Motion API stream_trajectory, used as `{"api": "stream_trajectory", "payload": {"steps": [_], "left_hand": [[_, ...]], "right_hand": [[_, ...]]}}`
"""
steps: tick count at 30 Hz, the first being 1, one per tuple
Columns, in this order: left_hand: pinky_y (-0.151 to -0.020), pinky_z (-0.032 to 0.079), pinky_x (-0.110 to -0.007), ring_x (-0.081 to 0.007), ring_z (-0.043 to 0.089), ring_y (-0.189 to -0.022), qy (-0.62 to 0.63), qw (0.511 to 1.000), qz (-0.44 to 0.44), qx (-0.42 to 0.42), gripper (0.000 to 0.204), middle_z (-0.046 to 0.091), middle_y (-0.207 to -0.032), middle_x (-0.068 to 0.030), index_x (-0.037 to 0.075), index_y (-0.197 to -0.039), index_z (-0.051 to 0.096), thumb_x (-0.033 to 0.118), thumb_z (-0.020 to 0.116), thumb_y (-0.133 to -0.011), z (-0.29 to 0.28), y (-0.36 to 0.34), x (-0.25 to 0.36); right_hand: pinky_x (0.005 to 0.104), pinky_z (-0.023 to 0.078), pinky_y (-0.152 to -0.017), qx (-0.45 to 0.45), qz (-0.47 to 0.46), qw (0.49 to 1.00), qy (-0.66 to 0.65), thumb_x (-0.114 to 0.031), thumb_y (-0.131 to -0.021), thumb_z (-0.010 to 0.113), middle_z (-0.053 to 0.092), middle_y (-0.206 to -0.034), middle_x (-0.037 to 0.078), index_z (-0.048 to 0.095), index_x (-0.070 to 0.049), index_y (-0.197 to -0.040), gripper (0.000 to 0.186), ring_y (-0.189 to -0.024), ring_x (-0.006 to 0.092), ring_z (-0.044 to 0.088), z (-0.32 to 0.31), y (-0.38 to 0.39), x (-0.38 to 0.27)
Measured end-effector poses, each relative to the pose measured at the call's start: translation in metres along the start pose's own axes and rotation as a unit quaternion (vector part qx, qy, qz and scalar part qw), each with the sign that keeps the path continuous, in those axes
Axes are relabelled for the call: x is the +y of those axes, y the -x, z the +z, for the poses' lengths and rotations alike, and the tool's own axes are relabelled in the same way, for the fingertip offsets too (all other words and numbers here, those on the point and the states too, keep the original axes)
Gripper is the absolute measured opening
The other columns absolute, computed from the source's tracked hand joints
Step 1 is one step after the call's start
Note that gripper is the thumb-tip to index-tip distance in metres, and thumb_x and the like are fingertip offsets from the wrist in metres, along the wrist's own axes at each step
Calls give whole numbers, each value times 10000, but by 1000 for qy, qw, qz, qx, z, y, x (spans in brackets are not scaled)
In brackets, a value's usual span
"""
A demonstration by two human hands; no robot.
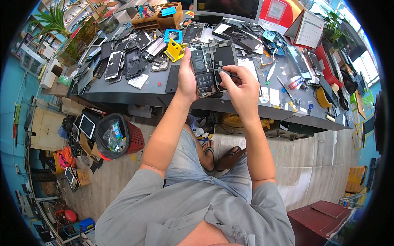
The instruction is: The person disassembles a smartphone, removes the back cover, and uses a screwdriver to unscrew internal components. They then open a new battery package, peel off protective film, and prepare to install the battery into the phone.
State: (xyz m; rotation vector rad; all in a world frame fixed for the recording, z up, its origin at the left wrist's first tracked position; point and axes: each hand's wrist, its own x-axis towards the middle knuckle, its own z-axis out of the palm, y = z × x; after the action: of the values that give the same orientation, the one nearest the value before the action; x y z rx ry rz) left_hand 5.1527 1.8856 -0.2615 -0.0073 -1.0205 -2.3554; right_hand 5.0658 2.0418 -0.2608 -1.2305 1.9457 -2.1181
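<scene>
My left hand (187,81) grips an opened smartphone (200,63) by its left edge, above the front of the grey desk. A black battery and metal-shielded parts show inside it. The phone's dark screen half (225,55) lies folded out at its right. Between thumb and fingers, my right hand (243,85) pinches a thin dark pointed tool (233,75); I cannot tell if it is tweezers or a screwdriver. The tool's tip is over the middle of the phone. Beside my left hand, a dark phone (172,78) lies flat on the desk.
Phone shells and screens (133,63) are heaped at the left. A yellow phone stand (175,51) is just beyond my left hand. A monitor (227,7) and a desk calendar (304,29) stand at the back. A red bin (130,137) sits on the floor, left.
</scene>
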Motion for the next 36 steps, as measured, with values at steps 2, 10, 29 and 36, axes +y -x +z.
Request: {"api": "stream_trajectory", "payload": {"steps": [2,10,29,36], "left_hand": [[-979,692,-442,-301,811,-1132,3,1000,-3,-6,762,770,-1313,-207,-28,-1466,605,611,284,-1204,-2,0,0],[-971,693,-439,-301,810,-1133,7,1000,-10,-9,759,766,-1316,-208,-22,-1466,603,616,287,-1203,0,1,1],[-937,707,-424,-266,811,-1104,-50,999,-5,15,729,759,-1268,-173,24,-1425,607,620,249,-1206,11,6,4],[-941,704,-423,-261,810,-1105,-52,998,1,34,712,768,-1255,-169,24,-1418,611,600,248,-1212,15,6,5]], "right_hand": [[288,620,-690,0,5,1000,-3,-65,-977,832,770,-1014,107,807,37,-1105,166,-795,167,805,0,0,-2],[290,623,-689,-3,11,1000,-10,-57,-978,829,774,-1025,114,804,46,-1104,164,-781,174,812,0,0,-5],[516,598,-906,-220,-51,934,275,-64,-888,810,747,-1061,251,735,3,-1158,288,-1001,467,739,-11,-60,-58],[494,618,-828,-212,30,943,256,-115,-927,845,761,-960,251,771,20,-1061,204,-912,444,764,-13,-52,-65]]}}
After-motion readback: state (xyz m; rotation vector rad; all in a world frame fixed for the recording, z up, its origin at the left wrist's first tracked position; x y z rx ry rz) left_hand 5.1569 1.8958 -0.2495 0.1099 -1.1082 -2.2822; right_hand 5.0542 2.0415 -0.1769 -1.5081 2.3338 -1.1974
